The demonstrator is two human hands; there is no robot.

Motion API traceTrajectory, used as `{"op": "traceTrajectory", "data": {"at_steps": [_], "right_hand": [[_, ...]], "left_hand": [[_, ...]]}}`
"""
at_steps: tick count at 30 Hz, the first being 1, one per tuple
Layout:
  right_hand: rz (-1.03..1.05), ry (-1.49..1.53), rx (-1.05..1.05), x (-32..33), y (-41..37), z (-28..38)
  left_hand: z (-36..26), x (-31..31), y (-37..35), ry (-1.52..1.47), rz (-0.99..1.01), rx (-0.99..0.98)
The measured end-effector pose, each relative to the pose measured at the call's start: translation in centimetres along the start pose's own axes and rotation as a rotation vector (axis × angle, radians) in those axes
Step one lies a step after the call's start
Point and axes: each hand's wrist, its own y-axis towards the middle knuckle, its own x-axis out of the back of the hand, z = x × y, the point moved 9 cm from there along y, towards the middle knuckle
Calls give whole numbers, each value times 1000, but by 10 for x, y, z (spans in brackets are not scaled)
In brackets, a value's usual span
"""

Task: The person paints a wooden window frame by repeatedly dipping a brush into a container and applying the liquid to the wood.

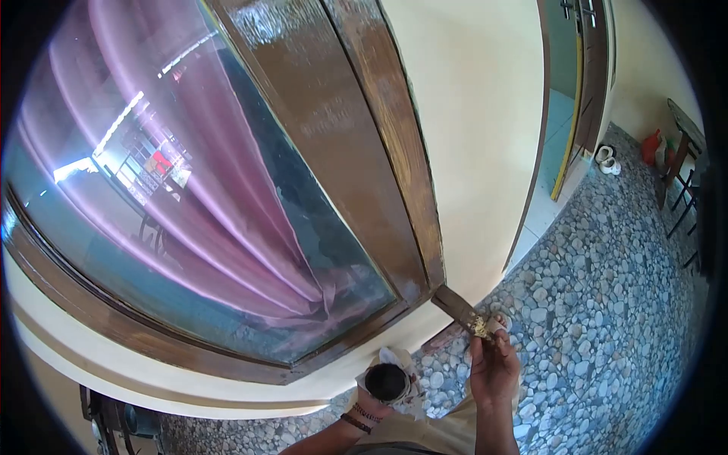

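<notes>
**Brown window frame being faced at close range, cup and yellowish piece being held below**

The brown window frame point(326, 98) is being seen nearest the camera, its glossy surface being lit in streaks. Behind its glass, a pink curtain point(227, 167) is being gathered towards the lower corner.

A cup point(387, 382) with a dark inside is being grasped by the left hand point(369, 403), its mouth being turned upward, probably so that whatever is inside is not being spilled. Pale, stained wrapping point(390, 355) is being bunched around the cup, perhaps so that the skin is being shielded. The left fingers are being largely hidden by it, though a closed hold is being suggested.

Beside the frame's lower corner, a small yellowish piece point(480, 327) is being pinched in the fingers of the right hand point(494, 371), at the outer end of a brown strip point(455, 305). A fingertip grip is apparently being used for fine control at this narrow end; whether brush, rag or sponge is being held cannot be told.

Beyond, the pebbled floor point(591, 303) is being bordered by a cream wall point(478, 114), and white shoes point(608, 161) are being kept near a doorway.
</notes>
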Motion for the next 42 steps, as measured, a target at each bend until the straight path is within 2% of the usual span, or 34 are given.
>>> {"op": "traceTrajectory", "data": {"at_steps": [4, 6, 8, 13, 16, 17, 18, 20, 21, 22, 24, 27, 28, 30, 31, 33, 34, 36, 37, 39, 40, 42], "right_hand": [[-27, 8, -37, -5, 4, -5], [-15, 10, -28, -22, 7, -1], [63, -37, -48, -43, 13, 3], [242, -63, 18, -112, 19, 16], [302, -53, 62, -143, 21, 19], [324, -38, 89, -153, 21, 20], [329, -36, 91, -159, 21, 20], [362, -47, 128, -172, 22, 22], [368, -47, 133, -178, 22, 23], [391, -41, 154, -185, 21, 25], [415, -33, 181, -193, 21, 27], [459, -32, 221, -208, 17, 30], [456, -32, 252, -213, 15, 32], [454, -35, 287, -221, 12, 34], [469, -59, 340, -224, 9, 37], [488, -85, 395, -229, 4, 41], [490, -90, 399, -230, 3, 42], [497, -96, 410, -233, -1, 43], [504, -97, 415, -235, -2, 43], [512, -98, 426, -240, -6, 44], [523, -112, 428, -243, -8, 44], [536, -127, 435, -250, -11, 44]], "left_hand": [[1, -4, 0, -28, -19, 30], [-2, -17, 1, -83, 66, 22], [5, -1, 1, -105, 34, 108], [2, 0, 13, -147, 31, 147], [-8, 12, 20, 171, -141, 57], [-15, 12, 21, 326, -207, -41], [-15, 31, 30, 330, -203, -42], [-15, 57, 50, 226, 157, -65], [-25, -6, 34, 452, 86, -202], [-23, -15, 33, 454, 92, -202], [-26, -9, 34, 514, -88, -181], [-34, -36, 28, 684, -6, -283], [-34, -32, 29, 683, 0, -285], [-13, -30, 33, 174, 225, -61], [-13, -48, 31, 173, 229, -59], [-27, -56, 20, 287, -277, -184], [-26, -58, 17, 286, -272, -184], [-32, -68, 13, 582, -248, -261], [-33, -69, 12, 582, -241, -260], [-31, -81, 11, 705, -119, -231], [-31, -78, 12, 707, -114, -230], [-32, -63, 15, 575, -237, -214]]}}
